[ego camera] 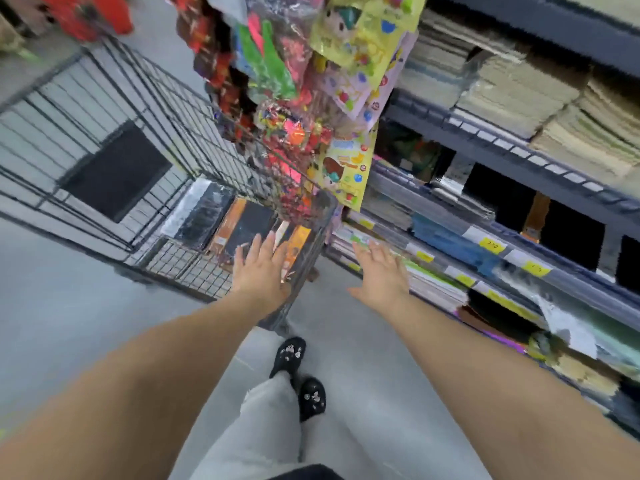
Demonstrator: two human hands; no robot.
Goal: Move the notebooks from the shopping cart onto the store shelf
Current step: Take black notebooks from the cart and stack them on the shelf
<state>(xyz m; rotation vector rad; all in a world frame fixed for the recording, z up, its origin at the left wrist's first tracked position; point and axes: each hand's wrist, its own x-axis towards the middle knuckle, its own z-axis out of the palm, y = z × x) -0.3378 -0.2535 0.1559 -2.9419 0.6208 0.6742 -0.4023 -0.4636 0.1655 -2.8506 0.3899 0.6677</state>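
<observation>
A black wire shopping cart [145, 109] stands on the left. Several dark and orange notebooks [239, 223] lie stacked at its near end. My left hand [261, 268] reaches over the cart's near rim with straight fingers, just above the notebooks, holding nothing. To the right, my right hand [379, 271] is stretched out empty with spread fingers, near the edge of the store shelf [460, 244]. That shelf holds rows of stacked notebooks and yellow price tags. The picture is blurred by motion.
Bags of colourful toys and sticker packs [311, 109] hang between cart and shelf, above my hands. Upper shelves [519, 88] carry piles of paper books. Grey floor [69, 323] lies on the left, and my feet in black shoes [301, 372] stand below.
</observation>
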